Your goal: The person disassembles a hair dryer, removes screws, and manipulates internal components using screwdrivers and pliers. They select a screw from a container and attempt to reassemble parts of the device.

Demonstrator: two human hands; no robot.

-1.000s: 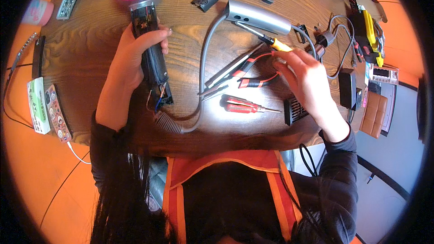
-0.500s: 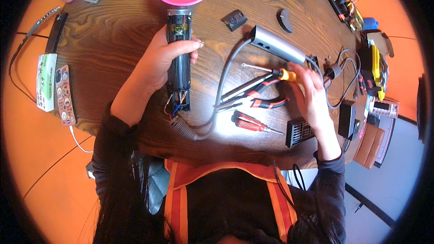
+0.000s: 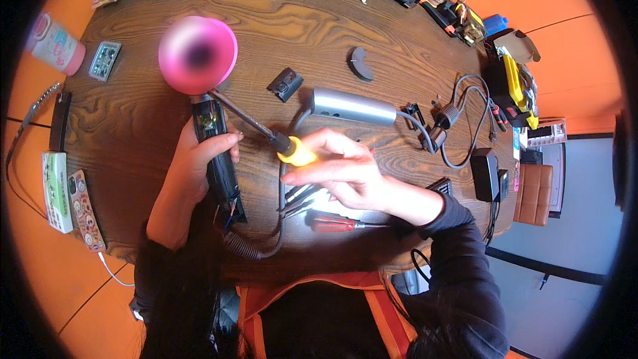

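In my left hand is a hair dryer with a pink round head and an opened black handle. The fingers wrap around the handle, which stands slightly tilted; bare wires show at its lower end, where a grey cord runs out. My right hand grips a screwdriver by its yellow handle. Its shaft points up and left, and the tip reaches the joint between the pink head and the handle; exact contact cannot be made out. Under my right hand lie pliers, partly hidden, and a red-handled screwdriver.
Beyond my right hand lies a silver cylindrical casing on the cord. Two dark loose parts, a small cover and a curved piece, rest behind it. A phone lies at the left edge, a black adapter at the right.
My right hand has picked the yellow screwdriver up from the table and carried it left to the dryer. The dryer's head now tilts left, and the view has shifted.
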